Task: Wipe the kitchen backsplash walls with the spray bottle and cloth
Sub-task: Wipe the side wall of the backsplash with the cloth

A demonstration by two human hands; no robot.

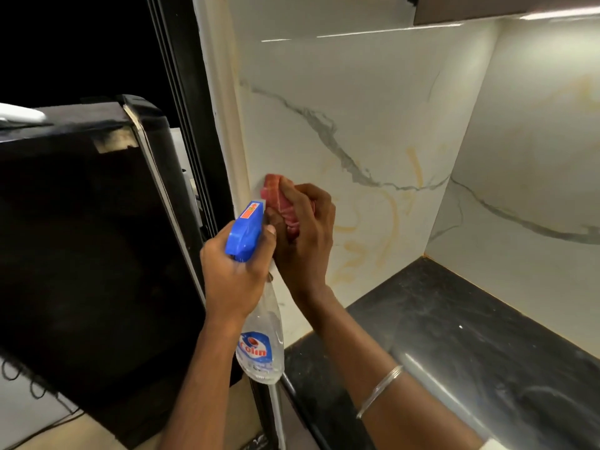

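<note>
**Cloth pressed to the left edge of the backsplash, bottle held beside it**

On my feed the red cloth [281, 203] is bunched up and sits against the white marble-look backsplash wall [357, 125], low down near its left edge, just beside the pale corner trim [224, 125]. The right hand [305, 235] is clamped on it, fingers curled round the wad and holding it to the wall. A thin bangle [380, 389] sits on that forearm.

The left hand [233, 271] is wrapped round the neck of the spray bottle [259, 345], just left of the cloth hand and close enough that the two nearly touch. The bottle's blue head [245, 232] points up toward the cloth; its clear body hangs below the fist, tilted, with a blue and red label facing me. I cannot tell whether a finger is on the trigger.

Yellowish streaks [386, 222] show on the wall to the right of the cloth, and a grey vein [324, 131] runs diagonally above them. The wall meets a second white wall [535, 141] at a corner on the right. Below both lies the glossy black table [454, 319]. A large black appliance [81, 238] fills the left side, with a dark frame [188, 92] behind it.
</note>
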